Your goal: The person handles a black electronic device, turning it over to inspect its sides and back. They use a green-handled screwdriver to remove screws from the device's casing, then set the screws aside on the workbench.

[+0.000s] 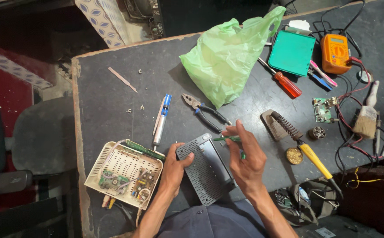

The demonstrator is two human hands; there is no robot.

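Overhead, a dark worktable fills the view, with a black chair and red floor at far left. Near the table's left front edge lies an open cream casing, a shallow vented shell holding a green circuit board and loose wires. Just right of it, the left hand grips the edge of a grey vented cover, thumb on top, holding it tilted near the front edge. The right hand is closed on a green-handled tool, its tip at the cover's upper edge. Behind the hands lie a blue-and-silver pump and blue-handled pliers. Further back sits a crumpled pale green bag; its contents are hidden. To its right are a red screwdriver, a flat teal box, an orange meter with red and black leads, a yellow-handled iron on its stand, and a brush. A patterned wall panel stands behind the table.
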